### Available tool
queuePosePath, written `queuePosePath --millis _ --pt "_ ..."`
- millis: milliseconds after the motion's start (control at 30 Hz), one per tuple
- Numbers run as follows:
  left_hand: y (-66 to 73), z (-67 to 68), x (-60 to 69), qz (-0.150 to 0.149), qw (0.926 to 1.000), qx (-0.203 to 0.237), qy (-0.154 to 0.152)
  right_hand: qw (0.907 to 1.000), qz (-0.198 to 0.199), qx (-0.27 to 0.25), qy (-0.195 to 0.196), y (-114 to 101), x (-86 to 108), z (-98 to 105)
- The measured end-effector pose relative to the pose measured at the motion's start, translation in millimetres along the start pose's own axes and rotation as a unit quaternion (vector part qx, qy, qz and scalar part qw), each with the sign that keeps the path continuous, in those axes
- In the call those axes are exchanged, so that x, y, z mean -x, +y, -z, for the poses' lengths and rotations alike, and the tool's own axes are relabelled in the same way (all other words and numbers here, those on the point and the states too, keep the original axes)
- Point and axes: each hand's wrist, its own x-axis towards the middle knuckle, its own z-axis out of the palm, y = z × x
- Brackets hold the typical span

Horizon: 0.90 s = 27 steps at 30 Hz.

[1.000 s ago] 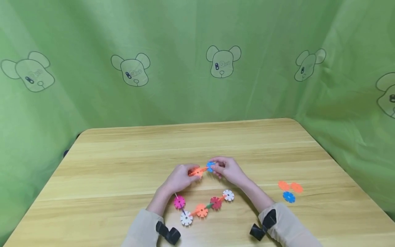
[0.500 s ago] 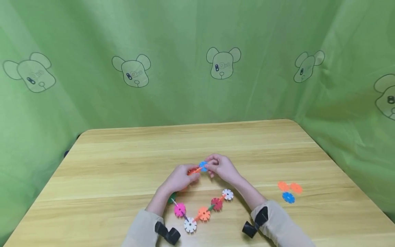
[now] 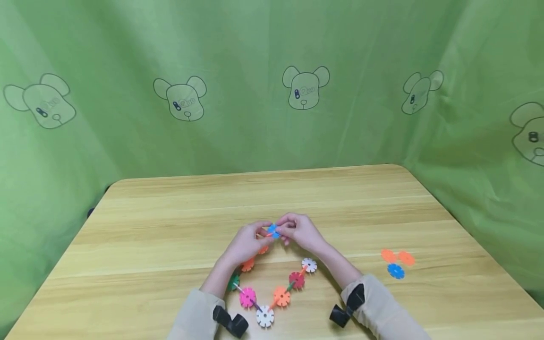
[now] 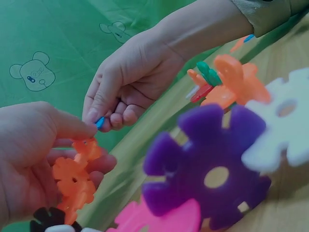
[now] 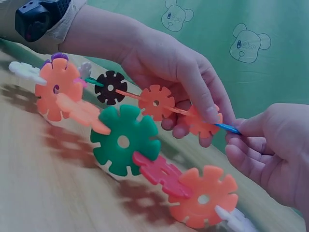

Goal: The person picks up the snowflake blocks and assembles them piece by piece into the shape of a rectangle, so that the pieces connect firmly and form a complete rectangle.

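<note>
A chain of slotted plastic snowflake discs curves on and above the table, with a white disc (image 3: 265, 316) nearest the body and another white disc (image 3: 309, 265) at its right end. At the raised far end, my left hand (image 3: 245, 242) holds an orange snowflake disc (image 5: 205, 121) between thumb and fingers. My right hand (image 3: 302, 233) pinches a blue snowflake disc (image 5: 227, 128) that meets the orange disc's edge. Fingertips partly cover the joint, so how deep the slots sit cannot be seen. Green (image 3: 233, 282) and pink (image 3: 247, 297) discs hang along the left side.
To the right lie two loose orange discs (image 3: 388, 256) and one loose blue disc (image 3: 396, 271). The wooden table (image 3: 191, 203) ends at a green curtain (image 3: 238, 137) behind and at both sides. Cameras are strapped to both wrists.
My right hand has moved left with the blue disc, closing in on my left hand. The chain's near part has slid toward the body, and more of its left side shows.
</note>
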Motion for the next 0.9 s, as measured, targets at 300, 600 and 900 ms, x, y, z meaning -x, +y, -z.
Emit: queuePosePath --millis 300,600,900 --pt "-2.4 -2.2 -1.7 -0.002 0.9993 -0.005 0.038 0.9996 -0.005 0.012 0.023 6 8.5 16" --pt "-3.0 -1.0 -0.2 0.008 0.9975 -0.005 0.07 0.9979 -0.024 0.026 0.054 18 33.9 53" --pt "-4.4 0.7 -0.4 0.03 0.9939 -0.011 0.106 0.9906 -0.032 0.067 0.115 30 67.2 99"
